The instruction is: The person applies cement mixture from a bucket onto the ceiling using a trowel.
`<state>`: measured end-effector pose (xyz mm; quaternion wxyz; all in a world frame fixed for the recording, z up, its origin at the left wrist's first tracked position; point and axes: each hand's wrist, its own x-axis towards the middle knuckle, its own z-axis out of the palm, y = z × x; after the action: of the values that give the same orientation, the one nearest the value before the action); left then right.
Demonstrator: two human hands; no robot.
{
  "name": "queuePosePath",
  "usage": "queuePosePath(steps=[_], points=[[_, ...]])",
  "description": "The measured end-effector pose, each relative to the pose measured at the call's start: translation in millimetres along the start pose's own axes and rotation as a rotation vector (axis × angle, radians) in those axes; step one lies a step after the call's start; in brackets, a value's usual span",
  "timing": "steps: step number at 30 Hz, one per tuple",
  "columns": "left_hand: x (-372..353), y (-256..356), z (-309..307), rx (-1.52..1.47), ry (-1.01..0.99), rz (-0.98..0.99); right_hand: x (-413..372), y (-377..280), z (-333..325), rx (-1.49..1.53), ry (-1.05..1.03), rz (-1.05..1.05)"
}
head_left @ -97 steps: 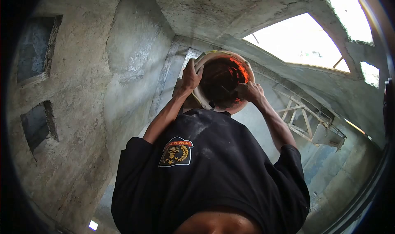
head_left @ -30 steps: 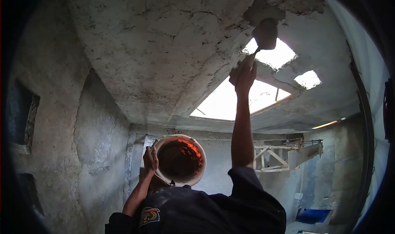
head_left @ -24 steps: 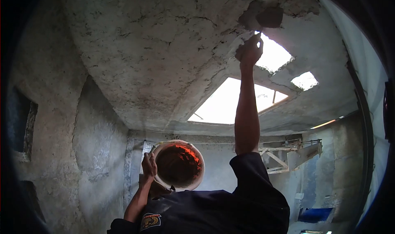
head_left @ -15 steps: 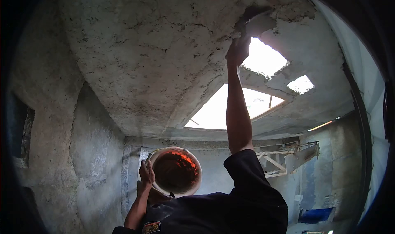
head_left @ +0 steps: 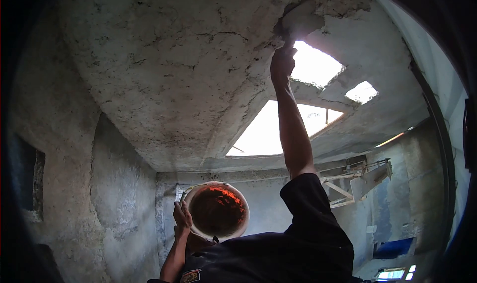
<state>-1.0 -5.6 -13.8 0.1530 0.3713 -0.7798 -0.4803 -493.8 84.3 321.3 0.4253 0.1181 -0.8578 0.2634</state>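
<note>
My right hand (head_left: 282, 61) is raised high, its fingers wrapped round the handle of a trowel (head_left: 301, 20). The trowel's broad blade lies against or very near the rough grey wall (head_left: 174, 64), beside a patch of broken plaster. Low in the view, my left hand (head_left: 183, 216) grips the left rim of a round bucket (head_left: 218, 211). The bucket is dark inside, with bright orange-red on its inner right side, and it rests close to my chest.
Bright openings (head_left: 263, 131) pierce the surface beside my right arm. A wooden frame (head_left: 343, 186) stands to the right. A dark recess (head_left: 27, 178) is at the far left, and a blue object (head_left: 393, 248) shows at lower right.
The trowel blade shows more broadly and sits slightly further left and up. My left hand and the bucket appear slightly further right and lower, as the whole view has shifted.
</note>
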Motion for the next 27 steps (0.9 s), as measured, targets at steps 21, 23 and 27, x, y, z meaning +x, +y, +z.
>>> queuePosePath(steps=[21, 23, 27], points=[[10, -8, 11, 0.021, 0.044, 0.115, -1, 16, -11, -0.194, -0.174, 0.006], [6, -2, 8, 0.024, 0.051, 0.104, -2, 34, -12, 0.012, -0.001, -0.216], [5, -9, 5, 0.040, 0.049, 0.117, 9, 51, -9, 0.126, -0.063, -0.141]])
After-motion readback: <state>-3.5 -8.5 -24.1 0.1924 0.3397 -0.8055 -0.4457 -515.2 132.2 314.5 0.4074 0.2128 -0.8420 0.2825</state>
